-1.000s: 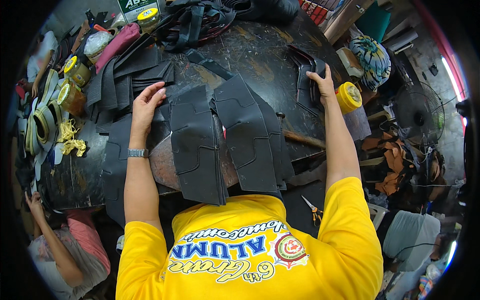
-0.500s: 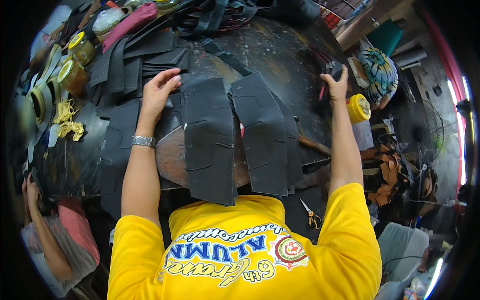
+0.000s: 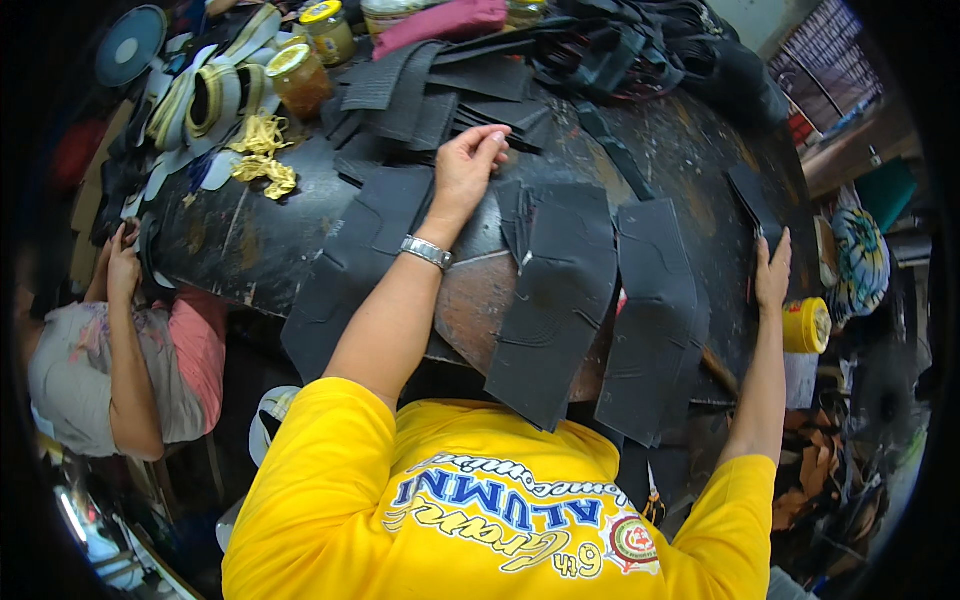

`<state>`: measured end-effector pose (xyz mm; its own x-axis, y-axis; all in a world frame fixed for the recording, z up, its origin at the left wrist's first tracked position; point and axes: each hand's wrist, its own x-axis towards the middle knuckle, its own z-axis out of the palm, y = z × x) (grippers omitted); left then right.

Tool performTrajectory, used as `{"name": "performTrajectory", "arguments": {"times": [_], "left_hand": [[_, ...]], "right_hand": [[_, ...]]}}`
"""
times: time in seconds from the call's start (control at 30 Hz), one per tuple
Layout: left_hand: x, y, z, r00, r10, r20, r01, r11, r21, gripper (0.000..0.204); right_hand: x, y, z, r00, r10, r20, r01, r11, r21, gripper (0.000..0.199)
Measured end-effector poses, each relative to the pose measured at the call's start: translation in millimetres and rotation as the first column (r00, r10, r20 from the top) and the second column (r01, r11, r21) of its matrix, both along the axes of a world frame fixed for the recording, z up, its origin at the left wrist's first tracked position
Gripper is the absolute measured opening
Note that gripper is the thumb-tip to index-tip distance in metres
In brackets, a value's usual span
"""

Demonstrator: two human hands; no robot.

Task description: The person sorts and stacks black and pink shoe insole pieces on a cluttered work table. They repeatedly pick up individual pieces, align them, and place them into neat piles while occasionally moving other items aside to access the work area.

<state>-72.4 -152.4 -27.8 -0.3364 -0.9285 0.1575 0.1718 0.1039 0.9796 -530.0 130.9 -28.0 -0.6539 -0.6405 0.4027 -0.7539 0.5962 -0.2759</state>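
Observation:
My left hand (image 3: 468, 178), with a watch at the wrist, is over the table with thumb and fingertips drawn together. Whether anything is between them I cannot make out. It is beside a pile of black textured sheets (image 3: 425, 110). My right hand (image 3: 771, 272), at the table's right side, grips a flat black piece (image 3: 754, 203) by its near end. Between my arms two stacks of black cut panels (image 3: 560, 300) (image 3: 652, 310) hang over the table's near edge. Another black panel stack (image 3: 355, 265) lies beneath and left of my left forearm.
Jars (image 3: 300, 82), yellow cord bundles (image 3: 263, 172) and pale sole-shaped pieces (image 3: 212, 105) crowd the far left. Black straps (image 3: 640, 55) heap at the back. A yellow tub (image 3: 806, 326) stands by my right wrist. A seated person (image 3: 115, 375) is at left. Scissors (image 3: 653, 500) lie below the panels.
The view has swung, so the table and panels appear further right. My right hand now shows the black piece standing out beyond its fingers. My left hand stays near the sheet pile, fingers still together.

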Motion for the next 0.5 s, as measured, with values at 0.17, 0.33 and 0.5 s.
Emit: {"name": "performTrajectory", "arguments": {"times": [0.17,0.33,0.5], "left_hand": [[1.7,7.8,11.8,0.999,0.033,-0.030,-0.035,0.999,-0.039,0.022],[1.3,24.4,33.3,1.000,0.011,-0.011,-0.013,0.989,-0.149,0.017],[9.0,30.8,77.4,0.991,0.129,-0.033,-0.131,0.894,-0.429,0.015]], "right_hand": [[-2.6,1.6,-5.7,0.986,0.053,-0.158,-0.068,0.994,-0.088,0.057],[-0.7,4.5,-8.7,1.000,-0.009,-0.023,0.007,0.995,-0.096,0.054],[0.6,4.6,-8.3,0.999,-0.036,-0.016,0.034,0.995,-0.097,0.056]]}}
